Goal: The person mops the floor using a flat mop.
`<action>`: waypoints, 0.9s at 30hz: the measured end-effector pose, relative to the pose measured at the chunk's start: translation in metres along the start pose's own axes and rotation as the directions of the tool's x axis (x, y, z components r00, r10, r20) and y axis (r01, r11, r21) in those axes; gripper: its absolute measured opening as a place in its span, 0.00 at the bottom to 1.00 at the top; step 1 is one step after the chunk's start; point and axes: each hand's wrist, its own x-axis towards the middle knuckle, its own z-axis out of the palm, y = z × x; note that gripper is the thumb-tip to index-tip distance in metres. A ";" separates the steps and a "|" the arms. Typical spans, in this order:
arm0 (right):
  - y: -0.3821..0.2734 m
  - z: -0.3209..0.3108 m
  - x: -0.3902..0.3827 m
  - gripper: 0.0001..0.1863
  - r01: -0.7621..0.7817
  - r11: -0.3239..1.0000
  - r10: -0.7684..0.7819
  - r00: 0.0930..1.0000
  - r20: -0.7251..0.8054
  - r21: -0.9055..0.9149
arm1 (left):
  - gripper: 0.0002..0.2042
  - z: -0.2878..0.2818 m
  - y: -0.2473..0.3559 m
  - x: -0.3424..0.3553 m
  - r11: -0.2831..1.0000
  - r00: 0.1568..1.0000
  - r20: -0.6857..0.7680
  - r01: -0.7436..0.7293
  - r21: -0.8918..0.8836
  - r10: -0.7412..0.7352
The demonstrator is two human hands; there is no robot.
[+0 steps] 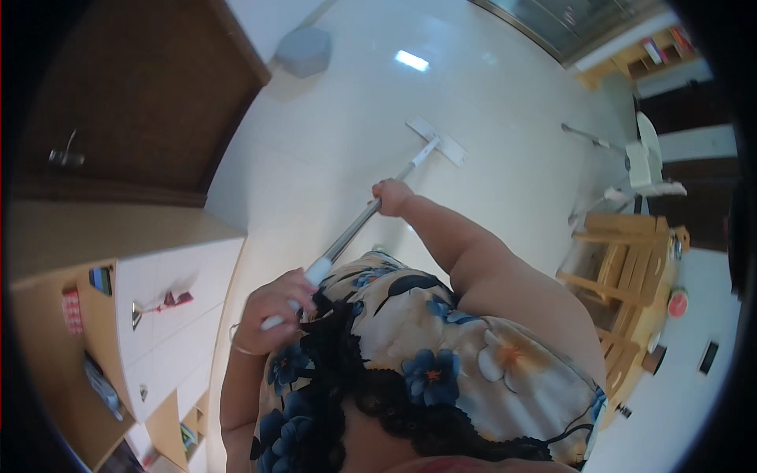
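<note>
A flat mop [347, 239] slants across in front of me, its metal pole running from my waist out to the floor. My left hand [274, 310], with a bangle at the wrist, is wrapped round the white grip at the pole's upper end. Farther down, my right hand [392, 197] is closed round the metal pole with the arm stretched forward. The white rectangular mop head [449, 148] lies flat on the pale shiny floor [339, 142]. Its underside is hidden.
A brown door [142, 94] and a white-fronted cabinet [181, 307] with open shelves line the left. A grey hexagonal stool [304, 52] stands at the far left. At right are wooden chairs [619, 268] by a table and a white high chair [646, 165] with splayed legs.
</note>
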 end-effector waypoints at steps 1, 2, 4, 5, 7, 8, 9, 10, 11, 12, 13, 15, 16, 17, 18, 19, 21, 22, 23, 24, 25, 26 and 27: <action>0.028 -0.007 -0.007 0.13 -0.024 1.000 0.025 1.000 -0.013 0.010 | 0.03 0.018 -0.012 0.019 1.000 1.000 0.029 0.001 -0.005 -0.001; 0.056 -0.015 -0.017 0.14 -0.093 0.995 0.095 0.993 -0.066 0.028 | 0.03 0.035 -0.025 0.037 0.999 0.997 0.074 0.022 0.037 -0.024; 0.100 -0.024 -0.036 0.16 -0.188 0.981 0.194 0.973 -0.125 0.059 | 0.05 0.070 -0.035 0.070 0.997 0.988 0.146 0.038 0.071 -0.048; 0.116 -0.026 -0.044 0.16 -0.145 0.988 0.153 0.973 -0.170 0.060 | 0.03 0.085 -0.034 0.082 0.994 0.986 0.167 0.011 0.112 -0.030; 0.114 -0.018 -0.055 0.19 -0.093 0.991 0.119 0.946 -0.300 0.097 | 0.02 0.090 -0.027 0.086 0.988 0.970 0.240 -0.010 0.153 -0.028; 0.107 -0.018 -0.062 0.18 -0.096 0.987 0.134 0.939 -0.318 0.132 | 0.01 0.097 -0.020 0.084 0.970 0.972 0.234 -0.027 0.240 -0.031; 0.101 -0.018 -0.068 0.18 -0.096 0.982 0.147 0.929 -0.339 0.163 | 0.01 0.104 -0.010 0.080 0.944 0.974 0.227 -0.051 0.327 -0.027; 0.090 -0.019 -0.076 0.18 -0.095 0.978 0.156 0.924 -0.350 0.186 | 0.01 0.110 0.000 0.075 0.946 0.967 0.252 -0.063 0.319 -0.021; 0.077 -0.015 -0.089 0.18 -0.091 0.973 0.165 0.916 -0.366 0.210 | 0.01 0.113 0.013 0.067 0.935 0.976 0.219 -0.095 0.343 0.019; 0.061 -0.008 -0.104 0.18 -0.098 0.971 0.178 0.906 -0.383 0.218 | 0.01 0.117 0.028 0.055 0.919 0.982 0.181 -0.125 0.375 0.060; 0.054 0.001 -0.127 0.18 -0.151 0.954 0.240 0.902 -0.360 0.258 | 0.01 0.122 0.031 0.048 0.923 0.971 0.225 -0.157 0.352 0.079; 0.031 0.005 -0.166 0.19 -0.189 0.934 0.285 0.906 -0.313 0.303 | 0.08 0.137 0.050 0.027 0.939 0.990 0.119 -0.106 0.328 0.070; 0.017 0.008 -0.190 0.21 -0.205 0.929 0.294 0.913 -0.282 0.307 | 0.08 0.148 0.059 0.013 0.937 0.988 0.132 -0.119 0.328 0.080; 0.006 0.014 -0.212 0.21 -0.211 0.928 0.303 0.907 -0.293 0.306 | 0.10 0.160 0.066 0.000 0.954 0.991 0.105 -0.111 0.277 0.085; -0.014 0.018 -0.229 0.21 -0.174 0.928 0.273 0.920 -0.281 0.329 | 0.13 0.174 0.083 -0.020 0.964 0.995 0.048 -0.094 0.250 0.085; -0.023 0.025 -0.249 0.21 -0.168 0.921 0.272 0.923 -0.272 0.350 | 0.15 0.187 0.091 -0.030 0.957 0.989 0.055 -0.150 0.250 0.141; -0.033 0.048 -0.293 0.20 -0.119 0.928 0.232 0.926 -0.299 0.353 | 0.15 0.207 0.105 -0.053 0.940 0.971 0.121 -0.233 0.250 0.208; -0.040 0.055 -0.315 0.20 -0.063 0.929 0.188 0.930 -0.317 0.366 | 0.15 0.216 0.112 -0.063 0.920 0.949 0.182 -0.300 0.254 0.259; -0.046 0.059 -0.338 0.20 -0.068 0.929 0.193 0.928 -0.318 0.365 | 0.14 0.216 0.118 -0.066 0.897 0.886 0.358 -0.386 0.216 0.295; -0.058 0.049 -0.365 0.20 -0.063 0.921 0.178 0.946 -0.271 0.385 | 0.14 0.217 0.126 -0.070 0.898 0.885 0.361 -0.386 0.212 0.295; -0.065 0.046 -0.390 0.21 -0.062 0.910 0.167 0.960 -0.224 0.410 | 0.13 0.221 0.135 -0.073 0.896 0.812 0.511 -0.413 0.165 0.281; -0.063 0.056 -0.408 0.21 -0.071 0.905 0.179 0.957 -0.227 0.419 | 0.11 0.228 0.141 -0.075 0.895 0.714 0.649 -0.432 0.113 0.263; -0.060 0.063 -0.422 0.22 -0.029 0.901 0.141 0.963 -0.230 0.433 | 0.11 0.238 0.144 -0.077 0.904 0.719 0.637 -0.420 0.082 0.276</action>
